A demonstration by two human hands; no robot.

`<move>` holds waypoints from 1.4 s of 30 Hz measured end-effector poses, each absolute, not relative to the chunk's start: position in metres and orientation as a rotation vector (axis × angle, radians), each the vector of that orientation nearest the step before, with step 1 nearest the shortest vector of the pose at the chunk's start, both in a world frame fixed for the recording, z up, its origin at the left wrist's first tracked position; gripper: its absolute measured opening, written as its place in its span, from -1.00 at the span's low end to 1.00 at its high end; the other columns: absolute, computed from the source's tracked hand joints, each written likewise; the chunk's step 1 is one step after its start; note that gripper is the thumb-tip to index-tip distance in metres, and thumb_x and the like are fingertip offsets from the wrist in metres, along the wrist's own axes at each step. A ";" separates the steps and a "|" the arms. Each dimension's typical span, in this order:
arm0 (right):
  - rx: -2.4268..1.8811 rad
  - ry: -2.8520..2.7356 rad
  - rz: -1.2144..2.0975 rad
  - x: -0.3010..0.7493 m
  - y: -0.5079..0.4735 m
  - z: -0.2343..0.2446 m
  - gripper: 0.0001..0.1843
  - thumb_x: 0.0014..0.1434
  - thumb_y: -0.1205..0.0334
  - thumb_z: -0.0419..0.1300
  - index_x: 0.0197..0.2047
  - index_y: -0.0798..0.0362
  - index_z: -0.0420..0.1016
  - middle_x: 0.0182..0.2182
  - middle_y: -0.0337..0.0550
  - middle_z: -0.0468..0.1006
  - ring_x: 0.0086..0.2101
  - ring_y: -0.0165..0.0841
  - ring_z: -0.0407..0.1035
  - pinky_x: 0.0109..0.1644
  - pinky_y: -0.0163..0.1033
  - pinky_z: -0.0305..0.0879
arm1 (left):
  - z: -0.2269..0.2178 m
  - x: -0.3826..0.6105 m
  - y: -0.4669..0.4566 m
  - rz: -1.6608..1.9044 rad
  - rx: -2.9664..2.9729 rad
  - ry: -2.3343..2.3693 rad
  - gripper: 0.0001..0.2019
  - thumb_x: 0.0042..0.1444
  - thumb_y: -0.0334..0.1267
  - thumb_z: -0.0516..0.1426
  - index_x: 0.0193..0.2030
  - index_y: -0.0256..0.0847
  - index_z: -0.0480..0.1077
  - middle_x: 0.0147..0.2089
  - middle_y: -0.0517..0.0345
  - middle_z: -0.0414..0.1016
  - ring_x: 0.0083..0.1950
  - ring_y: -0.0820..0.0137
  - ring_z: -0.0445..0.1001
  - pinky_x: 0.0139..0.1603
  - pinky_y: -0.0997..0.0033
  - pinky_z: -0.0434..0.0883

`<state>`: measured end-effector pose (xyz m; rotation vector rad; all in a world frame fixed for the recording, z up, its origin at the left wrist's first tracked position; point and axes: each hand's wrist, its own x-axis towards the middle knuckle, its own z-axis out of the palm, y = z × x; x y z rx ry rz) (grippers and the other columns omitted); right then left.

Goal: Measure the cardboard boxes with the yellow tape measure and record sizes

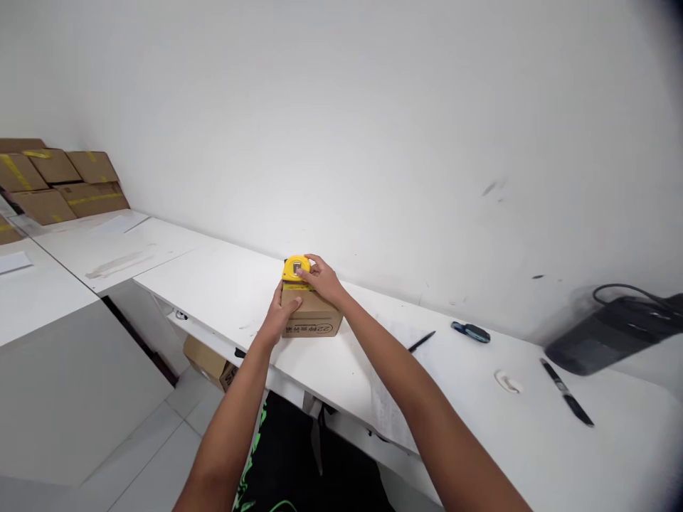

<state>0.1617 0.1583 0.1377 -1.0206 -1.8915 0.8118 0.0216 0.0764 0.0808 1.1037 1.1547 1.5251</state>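
A small brown cardboard box (pixel 312 328) with dark printing on its near side sits on the white desk (pixel 224 277). My left hand (pixel 277 313) grips the box at its left side, with the thumb over the top. A yellow tape measure (pixel 292 266) rests at the far left of the box top, above a strip of yellow tape. My right hand (pixel 322 279) is closed on the tape measure, thumb on its face and fingers behind it. Whether any blade is drawn out is hidden.
Right of the box lie a printed paper sheet (pixel 392 398), a black pen (pixel 422 341), a dark blue folding tool (pixel 470 331), a small white roll (pixel 506 382) and a knife (pixel 566 392). A dark container (pixel 597 345) stands farther right. Stacked cartons (pixel 58 181) fill the far left.
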 end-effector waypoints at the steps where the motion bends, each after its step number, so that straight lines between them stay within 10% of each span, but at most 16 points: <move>1: -1.022 -1.899 0.797 0.165 0.157 0.139 -0.31 0.20 -0.13 0.19 0.34 -0.09 0.24 -0.09 -0.16 0.59 -0.15 -0.32 0.50 0.04 -0.14 0.38 | 0.083 0.018 0.079 1.488 1.128 1.125 -0.11 0.01 -0.07 0.32 0.45 -0.11 0.08 0.30 -0.07 0.41 0.22 0.11 0.45 0.20 0.19 0.40; 7: -0.904 -2.027 0.688 0.190 0.150 0.140 -0.25 0.24 0.02 0.16 0.45 -0.10 0.10 0.27 -0.09 0.38 0.10 -0.23 0.37 0.23 -0.08 0.24 | 0.087 0.006 0.101 1.238 1.233 1.014 -0.23 -0.01 -0.03 0.32 0.35 -0.11 0.24 0.16 -0.04 0.52 0.07 0.14 0.53 0.02 0.24 0.45; 17: -1.014 -2.207 0.403 0.185 0.141 0.135 -0.32 0.36 0.05 0.05 0.48 -0.08 0.02 0.03 -0.07 0.52 -0.01 -0.22 0.39 0.12 -0.12 0.26 | 0.080 0.013 0.104 1.361 1.155 0.996 -0.04 -0.01 -0.10 0.33 0.50 0.07 -0.02 0.23 0.04 0.47 0.00 0.23 0.55 0.03 0.23 0.46; 42: -1.273 -2.101 0.396 0.311 0.107 0.138 -0.24 0.20 -0.09 0.19 0.42 -0.15 0.14 0.06 -0.09 0.56 -0.25 -0.25 0.45 -0.13 -0.09 0.42 | 0.074 0.022 0.106 1.514 1.182 1.075 -0.24 0.05 -0.11 0.30 0.41 -0.10 0.24 0.35 0.03 0.37 0.28 0.12 0.39 0.29 0.18 0.34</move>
